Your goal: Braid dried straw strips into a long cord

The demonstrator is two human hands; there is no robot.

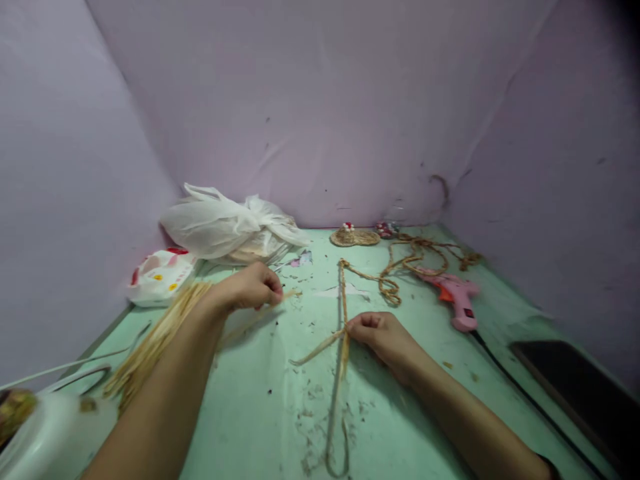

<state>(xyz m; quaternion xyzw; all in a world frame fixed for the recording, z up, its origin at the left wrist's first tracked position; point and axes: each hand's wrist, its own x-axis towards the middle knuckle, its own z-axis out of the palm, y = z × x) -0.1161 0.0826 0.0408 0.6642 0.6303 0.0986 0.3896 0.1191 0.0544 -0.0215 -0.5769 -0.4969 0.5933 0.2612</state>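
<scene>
My left hand (257, 285) is closed in a pinch on a thin straw strand (250, 323), raised a little over the table to the left of the braid. My right hand (380, 333) pinches the lower end of a narrow straw braid (343, 293), which runs straight up to a knot at its top. Loose strands fan out below that grip: one loose strand (317, 348) points left, and a longer loop (337, 460) trails toward the table's near edge. A bundle of straw (160, 340) lies beside and partly behind my left forearm.
A pink glue gun (459, 300) with a black cord lies right, near a dark flat object (580, 393). Coiled braided rope (425, 250) and a flat woven piece (355, 237) sit at the back. White plastic bags (220, 223), a tissue pack (163, 277) and a white rounded object (65, 433) stand left.
</scene>
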